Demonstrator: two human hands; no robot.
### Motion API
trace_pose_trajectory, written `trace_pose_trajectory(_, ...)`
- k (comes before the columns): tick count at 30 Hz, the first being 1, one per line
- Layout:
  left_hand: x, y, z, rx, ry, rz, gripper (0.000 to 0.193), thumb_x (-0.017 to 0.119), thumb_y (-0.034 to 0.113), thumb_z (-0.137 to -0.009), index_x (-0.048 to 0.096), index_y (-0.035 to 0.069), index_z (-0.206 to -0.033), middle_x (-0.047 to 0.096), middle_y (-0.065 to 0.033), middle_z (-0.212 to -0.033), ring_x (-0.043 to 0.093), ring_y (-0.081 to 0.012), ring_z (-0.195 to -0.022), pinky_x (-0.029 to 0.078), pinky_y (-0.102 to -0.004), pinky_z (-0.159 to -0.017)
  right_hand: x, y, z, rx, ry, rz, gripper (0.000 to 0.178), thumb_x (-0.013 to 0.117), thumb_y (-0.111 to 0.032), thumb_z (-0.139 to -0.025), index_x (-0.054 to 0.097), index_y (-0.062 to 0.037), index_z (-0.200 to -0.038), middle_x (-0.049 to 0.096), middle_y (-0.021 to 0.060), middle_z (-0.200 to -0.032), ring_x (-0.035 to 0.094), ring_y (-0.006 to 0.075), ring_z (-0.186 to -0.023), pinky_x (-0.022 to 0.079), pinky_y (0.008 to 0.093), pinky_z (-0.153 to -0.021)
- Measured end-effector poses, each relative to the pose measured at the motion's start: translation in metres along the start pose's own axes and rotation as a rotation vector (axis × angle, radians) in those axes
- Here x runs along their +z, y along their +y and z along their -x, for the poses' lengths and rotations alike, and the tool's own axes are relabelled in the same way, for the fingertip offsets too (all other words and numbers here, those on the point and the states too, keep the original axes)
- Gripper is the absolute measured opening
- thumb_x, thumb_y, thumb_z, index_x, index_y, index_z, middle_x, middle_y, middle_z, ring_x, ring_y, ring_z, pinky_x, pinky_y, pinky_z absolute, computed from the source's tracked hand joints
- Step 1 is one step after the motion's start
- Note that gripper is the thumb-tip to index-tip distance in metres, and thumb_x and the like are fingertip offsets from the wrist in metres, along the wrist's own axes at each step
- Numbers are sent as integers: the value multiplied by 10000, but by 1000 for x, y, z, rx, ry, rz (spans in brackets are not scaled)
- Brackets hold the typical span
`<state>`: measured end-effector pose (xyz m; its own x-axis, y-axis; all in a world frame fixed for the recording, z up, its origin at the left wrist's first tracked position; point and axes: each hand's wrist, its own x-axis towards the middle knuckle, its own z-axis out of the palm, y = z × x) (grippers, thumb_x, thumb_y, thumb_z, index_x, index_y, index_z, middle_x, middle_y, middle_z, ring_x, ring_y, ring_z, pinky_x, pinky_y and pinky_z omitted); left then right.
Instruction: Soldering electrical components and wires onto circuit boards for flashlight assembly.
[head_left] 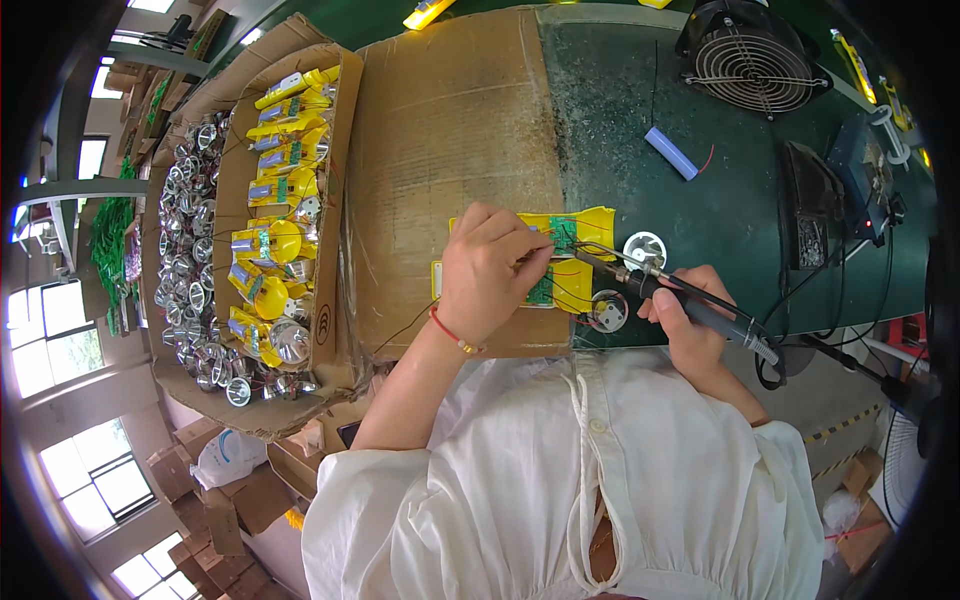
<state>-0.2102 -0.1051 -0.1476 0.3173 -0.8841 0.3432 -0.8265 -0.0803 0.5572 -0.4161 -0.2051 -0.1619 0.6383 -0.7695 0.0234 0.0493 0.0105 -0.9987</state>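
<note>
My right hand (695,325) grips a soldering iron (705,312) by its dark handle, the tip pointing left at a green circuit board (563,232). That board sits in the upper of two yellow plastic housings (597,222). Fingertips of my left hand (490,262) are pinched together at the board's left edge, close to the iron's tip; what they hold is too small to make out. Just below lies the second yellow housing (574,280) with its own green board (540,292), partly covered by my left hand. Round silver reflectors (645,248) rest at the housings' right ends.
On the left, a cardboard box (345,200) holds several yellow housings with batteries, beside many silver reflectors (190,260). A blue cylindrical battery (671,153) with wires lies on the green mat (620,90). A fan (755,75) stands at the back right, near a dark soldering station (855,175).
</note>
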Motion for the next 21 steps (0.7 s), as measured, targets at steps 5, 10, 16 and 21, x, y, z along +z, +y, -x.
trace_pose_trajectory(5, 3, 1, 1, 5, 20, -17, 75, 672, 84, -625, 630, 100, -685, 553, -9, -683, 500, -212, -726, 417, -327, -655, 0, 2, 0, -12, -8, -5, 85, 545, -7, -793, 484, 21, -845, 522, 83, -659, 533, 138, -545, 482, 274, -538)
trace_pose_trajectory(10, 4, 0, 1, 2, 36, -21, 81, 672, 81, -620, 624, 98, -683, 548, -12, -678, 500, -214, -725, 411, -330, -653, -2, 4, 3, -19, 26, -47, 82, 531, 12, -787, 483, 23, -854, 509, 74, -665, 521, 127, -545, 489, 282, -545)
trace_pose_trajectory(16, 2, 2, 0, 10, 29, -32, 73, 674, 46, -627, 639, 57, -691, 567, -42, -678, 496, -219, -702, 423, -309, -609, -4, 3, 3, -44, 57, -108, 98, 524, 8, -787, 474, 26, -870, 501, 71, -690, 505, 115, -543, 499, 300, -560)
trace_pose_trajectory(21, 3, 2, 0, 22, 44, -30, 73, 675, 47, -625, 638, 54, -688, 566, -46, -676, 496, -221, -700, 424, -312, -603, -3, 3, 2, -53, 52, -99, 99, 535, 1, -788, 476, 24, -864, 506, 75, -679, 512, 121, -543, 494, 290, -548)
